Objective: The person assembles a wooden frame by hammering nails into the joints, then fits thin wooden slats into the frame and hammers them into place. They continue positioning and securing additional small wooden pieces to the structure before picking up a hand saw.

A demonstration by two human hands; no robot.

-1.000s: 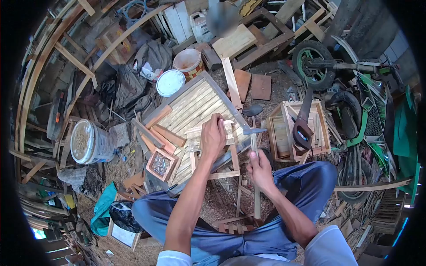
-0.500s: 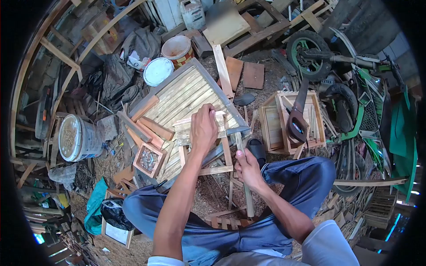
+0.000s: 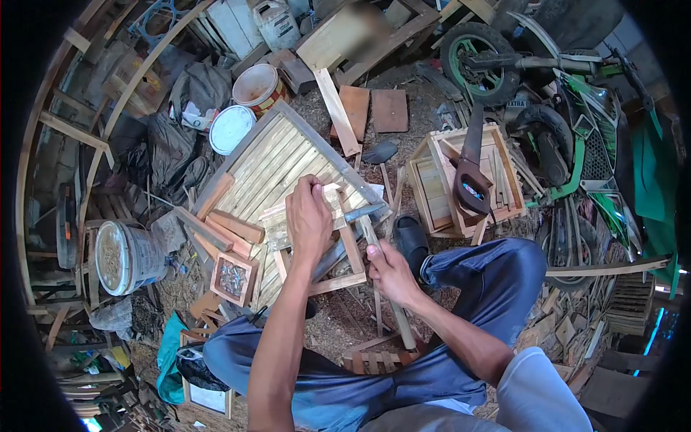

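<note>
My right hand [image 3: 392, 272] is wrapped round the wooden handle of a hammer [image 3: 366, 213], whose metal head lies just right of a small wooden frame [image 3: 338, 283]. My left hand [image 3: 309, 216] is closed, fingertips together, on top of the slatted end of that frame; whatever it pinches is too small to make out. The frame rests partly on a slatted wooden panel [image 3: 270, 162] with a grey border. At the panel's lower left sits a small wooden box [image 3: 234, 278] of nails, beside several loose wood strips [image 3: 235, 227].
A handsaw [image 3: 472, 173] lies across a wooden crate [image 3: 425, 187] at right, near a green motorbike [image 3: 579, 155]. Buckets [image 3: 232, 129] stand beyond the panel, and another bucket [image 3: 133, 258] is at left. A black sandal [image 3: 411, 241] is beside the hammer.
The view has shifted, so the surroundings sit further left. The hammer's head has tilted and moved close to the frame's right side. My left hand stays closed at the frame's slatted end.
</note>
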